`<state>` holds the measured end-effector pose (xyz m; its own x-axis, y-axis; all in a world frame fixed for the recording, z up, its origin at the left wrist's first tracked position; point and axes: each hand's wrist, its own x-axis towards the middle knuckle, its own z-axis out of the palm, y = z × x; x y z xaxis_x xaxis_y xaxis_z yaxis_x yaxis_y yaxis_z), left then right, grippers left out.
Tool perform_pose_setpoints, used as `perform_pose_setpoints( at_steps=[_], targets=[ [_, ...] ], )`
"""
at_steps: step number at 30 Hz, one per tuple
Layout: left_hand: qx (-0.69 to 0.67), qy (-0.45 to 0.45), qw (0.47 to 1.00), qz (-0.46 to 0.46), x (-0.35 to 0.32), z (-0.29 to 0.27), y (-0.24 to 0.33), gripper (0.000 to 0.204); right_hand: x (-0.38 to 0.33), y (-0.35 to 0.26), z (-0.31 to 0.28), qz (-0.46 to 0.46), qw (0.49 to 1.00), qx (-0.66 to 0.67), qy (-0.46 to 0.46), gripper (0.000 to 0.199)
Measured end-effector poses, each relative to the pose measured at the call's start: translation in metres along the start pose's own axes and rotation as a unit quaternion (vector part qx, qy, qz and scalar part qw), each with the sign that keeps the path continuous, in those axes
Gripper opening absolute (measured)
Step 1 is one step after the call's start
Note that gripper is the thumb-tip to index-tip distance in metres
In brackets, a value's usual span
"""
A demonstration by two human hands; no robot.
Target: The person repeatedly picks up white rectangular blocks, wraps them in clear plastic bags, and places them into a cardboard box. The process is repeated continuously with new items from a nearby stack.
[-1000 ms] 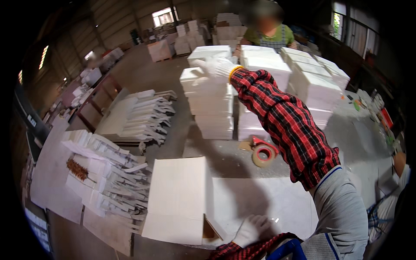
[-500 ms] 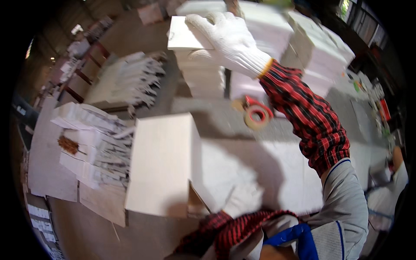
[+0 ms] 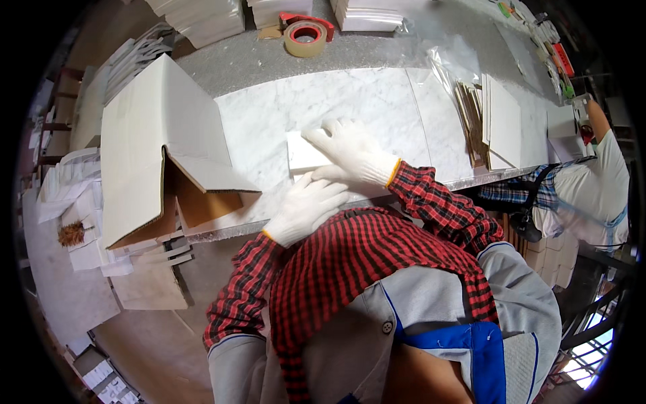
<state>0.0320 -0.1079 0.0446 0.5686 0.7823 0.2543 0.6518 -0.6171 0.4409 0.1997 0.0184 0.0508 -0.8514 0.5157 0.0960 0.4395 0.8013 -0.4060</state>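
Spanning most of the view: a marble-patterned surface (image 3: 377,101), grey-veined white, its near edge running just above the person's chest. Standing at its left end, partly overhanging the edge: a large white cardboard box (image 3: 161,145), open toward the person, brown inside, one flap hanging out over the surface. Lying well to the right: a few flat white sheets (image 3: 501,121) beside a clear plastic bag of brown strips (image 3: 464,111). Sitting at the far edge, well apart from the hands: a roll of tan packing tape (image 3: 305,39) with a red dispenser behind it, and stacks of white packs (image 3: 198,17) further back.

Resting flat near the middle of the surface, close to the near edge: a small flat white box (image 3: 304,153), lying level. Pressing down on its right part: the right hand (image 3: 350,151) in a white knit glove, fingers spread and laid across the top, not curled round it. Sitting just below it at the surface's edge: the left hand (image 3: 306,205), also gloved, fingers loosely bent, tips at or near the lower edge of the flat box; cannot tell whether anything is gripped there. Showing at the far right: another person's arm and pale shirt (image 3: 599,182), apart from the hands.
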Motion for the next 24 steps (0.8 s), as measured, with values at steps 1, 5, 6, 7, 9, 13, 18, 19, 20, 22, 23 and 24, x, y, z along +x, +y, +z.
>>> perform_pose_setpoints(
  at_steps=[1,5,6,7,9,13,18,19,20,22,23,24],
  targets=[
    [-0.037,-0.021,0.999,0.005,-0.006,-0.004,0.002,0.024,-0.007,-0.005,0.004,-0.013,0.999,-0.025,0.019,0.077],
    [-0.118,-0.159,0.966,-0.168,-0.019,-0.039,0.028,0.015,-0.022,-0.013,0.019,-0.021,0.996,-0.071,0.042,0.080],
    [-0.165,-0.048,0.972,-0.163,-0.025,-0.041,0.029,0.027,-0.022,-0.014,0.018,-0.007,0.997,-0.067,0.029,0.080],
    [-0.127,0.006,0.979,-0.161,-0.023,-0.039,0.028,0.033,-0.022,-0.016,0.017,0.007,0.998,-0.062,0.017,0.079],
    [-0.049,0.118,0.979,-0.156,-0.007,-0.041,0.026,0.047,-0.021,-0.014,0.011,-0.004,0.998,-0.063,0.008,0.078],
    [0.256,0.098,0.952,-0.138,0.019,-0.029,-0.001,0.076,-0.028,-0.004,-0.007,-0.034,0.995,-0.090,0.031,0.075],
    [0.097,-0.090,0.959,-0.252,0.025,-0.026,-0.021,0.077,-0.030,0.002,-0.006,-0.028,0.998,-0.046,-0.030,0.078],
    [0.090,-0.098,0.957,-0.258,0.025,-0.027,-0.021,0.076,-0.031,0.003,-0.002,-0.040,0.998,-0.052,-0.017,0.079],
    [0.098,-0.109,0.958,-0.247,0.024,-0.026,-0.025,0.083,-0.034,0.003,-0.001,-0.018,0.997,-0.051,-0.047,0.081],
    [0.085,-0.095,0.954,-0.272,0.019,-0.023,-0.024,0.088,-0.040,0.002,-0.003,0.026,0.999,0.008,-0.039,0.084],
    [0.079,-0.088,0.951,-0.286,0.015,-0.022,-0.023,0.091,-0.043,0.001,-0.005,0.047,0.998,0.038,-0.035,0.086],
    [-0.003,-0.035,0.945,-0.324,0.009,-0.020,-0.020,0.094,-0.046,-0.004,-0.019,0.096,0.992,0.026,-0.072,0.088]
  ],
)
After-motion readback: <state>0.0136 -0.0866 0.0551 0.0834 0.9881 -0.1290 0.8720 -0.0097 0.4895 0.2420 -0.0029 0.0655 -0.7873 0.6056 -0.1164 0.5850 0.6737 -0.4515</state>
